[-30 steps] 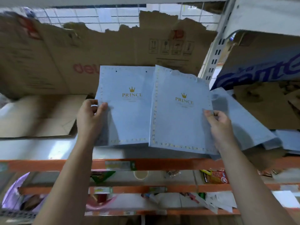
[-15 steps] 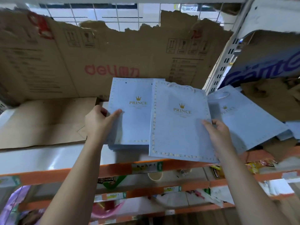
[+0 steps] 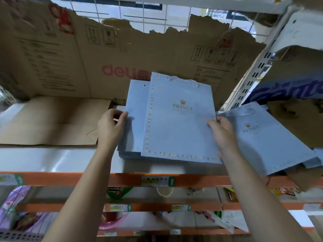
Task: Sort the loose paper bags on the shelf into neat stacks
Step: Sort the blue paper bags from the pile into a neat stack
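Holding what, up on that shelf [image 3: 61, 159]? — Desk

A pale blue paper bag with a gold crown and "PRINCE" on its face. The right hand [image 3: 222, 137] grips this top bag [image 3: 178, 126] at its right edge, thumb over the face, the other fingers curled out of sight behind. — Photographer

And the left hand [image 3: 111, 128]? — Desk

At the left edge of the stack [image 3: 134, 119] of matching bags lying flat on the white shelf. Its fingers [image 3: 112, 112] are curled and the thumb tip pinches that edge. The top bag sits over the stack, shifted right and slightly askew, so a strip of the stack shows on the left. — Photographer

Anything else loose? — Desk

One loose bag [image 3: 262, 140] just right of the right hand, slanted, its lower corner reaching past the orange front rail [image 3: 70, 178]. A torn cardboard sheet [image 3: 122, 58] stands behind, a flattened carton [image 3: 52, 123] lies left of the stack, and a paper cup [image 3: 164, 191] sits on the shelf below. — Photographer
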The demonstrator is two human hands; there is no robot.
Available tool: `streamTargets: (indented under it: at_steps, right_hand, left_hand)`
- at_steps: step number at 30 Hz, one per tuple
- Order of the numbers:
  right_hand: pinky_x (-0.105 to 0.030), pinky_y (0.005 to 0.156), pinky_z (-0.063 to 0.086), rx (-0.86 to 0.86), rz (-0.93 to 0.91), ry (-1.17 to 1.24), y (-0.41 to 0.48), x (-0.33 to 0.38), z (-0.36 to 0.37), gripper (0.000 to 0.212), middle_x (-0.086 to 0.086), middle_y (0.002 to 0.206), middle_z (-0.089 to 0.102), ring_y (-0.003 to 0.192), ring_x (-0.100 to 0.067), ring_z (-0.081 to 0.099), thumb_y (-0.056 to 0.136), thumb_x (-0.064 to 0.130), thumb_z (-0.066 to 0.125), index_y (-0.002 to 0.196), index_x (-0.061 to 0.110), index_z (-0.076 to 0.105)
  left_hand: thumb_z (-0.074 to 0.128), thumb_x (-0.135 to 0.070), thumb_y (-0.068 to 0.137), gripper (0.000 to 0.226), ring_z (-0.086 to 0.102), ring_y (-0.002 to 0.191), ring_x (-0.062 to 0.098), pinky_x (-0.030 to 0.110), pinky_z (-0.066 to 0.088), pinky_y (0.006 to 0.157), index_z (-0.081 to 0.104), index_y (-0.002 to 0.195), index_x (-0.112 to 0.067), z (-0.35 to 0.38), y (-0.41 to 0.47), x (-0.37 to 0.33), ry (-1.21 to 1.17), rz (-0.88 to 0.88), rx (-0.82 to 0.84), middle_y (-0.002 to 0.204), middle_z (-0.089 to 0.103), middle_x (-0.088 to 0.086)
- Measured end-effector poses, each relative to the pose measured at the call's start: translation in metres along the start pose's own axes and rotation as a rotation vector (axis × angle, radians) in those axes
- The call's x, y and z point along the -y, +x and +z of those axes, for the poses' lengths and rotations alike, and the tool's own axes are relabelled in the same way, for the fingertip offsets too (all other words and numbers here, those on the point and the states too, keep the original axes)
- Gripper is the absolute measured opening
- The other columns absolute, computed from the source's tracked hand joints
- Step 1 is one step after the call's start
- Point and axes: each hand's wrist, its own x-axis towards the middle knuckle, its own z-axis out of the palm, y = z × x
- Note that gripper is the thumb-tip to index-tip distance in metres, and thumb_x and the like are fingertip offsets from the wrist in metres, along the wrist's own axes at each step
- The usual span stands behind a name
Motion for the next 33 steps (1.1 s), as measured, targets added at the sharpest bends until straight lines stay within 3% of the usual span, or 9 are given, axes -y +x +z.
streamTargets:
  at_steps: [4,9,13,20,25,28,30,31,33]
  right_hand:
    - [-0.048,0.085,0.055,0.065,-0.077,0.006,0.007,0.017,0.034,0.037,-0.003,0.098,0.071,0.09,-0.022,0.069,0.069,0.033,0.062,0.102,0.017,0.059]
    - [-0.048,0.087,0.054,0.118,-0.172,-0.159,0.011,0.018,0.055,0.03,-0.001,0.105,0.07,0.094,-0.019,0.068,0.085,0.025,0.07,0.109,0.012,0.057]
    - [-0.047,0.079,0.055,0.133,-0.249,-0.384,0.012,0.018,0.052,0.039,-0.004,0.106,0.071,0.09,-0.021,0.068,0.084,0.035,0.073,0.111,0.014,0.055]
    - [-0.036,0.066,0.052,0.133,-0.326,-0.637,0.014,0.02,0.051,0.044,0.005,0.092,0.064,0.079,-0.019,0.063,0.082,0.046,0.071,0.112,0.016,0.058]
    - [-0.024,0.048,0.028,0.048,-0.378,-0.78,0.01,0.014,0.049,0.05,0.006,0.079,0.056,0.07,-0.016,0.054,0.08,0.052,0.07,0.112,0.015,0.058]
    - [-0.024,0.047,0.027,0.042,-0.39,-0.775,0.007,0.008,0.046,0.054,0.006,0.079,0.056,0.067,-0.016,0.054,0.081,0.055,0.067,0.117,0.016,0.055]
    - [-0.028,0.052,0.04,0.089,-0.373,-0.673,0.007,0.003,0.045,0.057,0.003,0.086,0.062,0.073,-0.017,0.059,0.083,0.056,0.064,0.122,0.016,0.053]
    - [-0.033,0.062,0.048,0.117,-0.336,-0.606,0.007,0.0,0.044,0.058,0.0,0.099,0.064,0.083,-0.018,0.061,0.084,0.055,0.063,0.125,0.017,0.051]
    - [-0.039,0.084,0.051,0.197,-0.208,-0.491,0.006,-0.005,0.044,0.058,0.0,0.122,0.06,0.106,-0.02,0.059,0.086,0.056,0.06,0.132,0.021,0.046]
  left_hand:
    - [0.044,-0.028,0.1,0.025,0.06,0.077,0.024,0.039,0.046,0.067,0.058,0.087,-0.012,-0.021,-0.013,0.024,0.057,0.064,-0.039,0.081,0.064,0.005]
    - [0.05,-0.014,0.097,0.015,0.054,0.08,0.031,0.041,0.041,0.067,0.06,0.091,-0.005,-0.036,-0.038,0.047,0.253,0.143,-0.014,0.083,0.061,0.012]
    - [0.05,-0.007,0.095,0.017,0.058,0.088,0.037,0.047,0.047,0.074,0.065,0.098,-0.001,-0.038,-0.051,0.049,0.298,0.213,-0.03,0.095,0.065,0.016]
    - [0.046,-0.01,0.093,0.023,0.061,0.078,0.037,0.05,0.05,0.07,0.066,0.097,0.001,-0.037,-0.052,0.046,0.33,0.273,-0.033,0.094,0.068,0.017]
    - [0.049,-0.006,0.093,0.017,0.059,0.079,0.034,0.05,0.049,0.073,0.065,0.096,-0.001,-0.036,-0.052,0.048,0.32,0.25,-0.034,0.092,0.067,0.014]
    - [0.047,-0.011,0.092,0.022,0.059,0.08,0.035,0.049,0.048,0.073,0.065,0.096,-0.001,-0.036,-0.053,0.048,0.324,0.241,-0.043,0.093,0.067,0.014]
    - [0.045,-0.014,0.091,0.024,0.059,0.081,0.034,0.047,0.048,0.074,0.065,0.097,-0.001,-0.036,-0.053,0.047,0.325,0.232,-0.045,0.093,0.067,0.014]
    - [0.047,-0.011,0.092,0.021,0.059,0.081,0.034,0.047,0.048,0.074,0.065,0.097,-0.002,-0.036,-0.053,0.048,0.325,0.228,-0.047,0.093,0.067,0.013]
    - [0.051,-0.005,0.093,0.015,0.058,0.081,0.033,0.047,0.048,0.074,0.065,0.097,-0.002,-0.035,-0.053,0.049,0.328,0.223,-0.055,0.092,0.067,0.012]
